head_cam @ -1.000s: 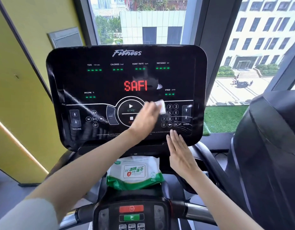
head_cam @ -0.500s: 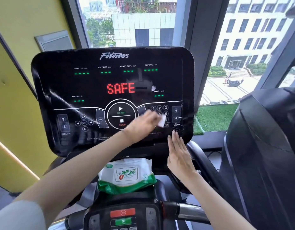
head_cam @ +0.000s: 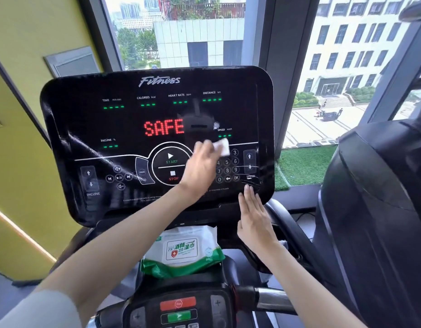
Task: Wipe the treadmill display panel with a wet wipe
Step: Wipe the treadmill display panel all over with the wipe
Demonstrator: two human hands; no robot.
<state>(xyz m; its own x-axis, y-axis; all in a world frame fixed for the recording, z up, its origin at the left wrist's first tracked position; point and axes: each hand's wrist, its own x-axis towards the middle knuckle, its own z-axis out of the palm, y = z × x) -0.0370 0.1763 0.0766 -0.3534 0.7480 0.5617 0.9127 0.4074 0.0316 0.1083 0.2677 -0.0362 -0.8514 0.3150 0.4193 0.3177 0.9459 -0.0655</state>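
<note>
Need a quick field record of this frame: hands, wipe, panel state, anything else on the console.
left hand: pressing the wet wipe against the display panel, at the top of the number keypad
right hand: flat, fingers together, fingertips on the panel's lower right corner, holds nothing
panel readout: red "SAFE", green dashes in the other fields
panel surface: streaks visible at lower left and lower right
wipes pack: green and white, lying in the tray below the panel
lower console: red button above green button
</note>
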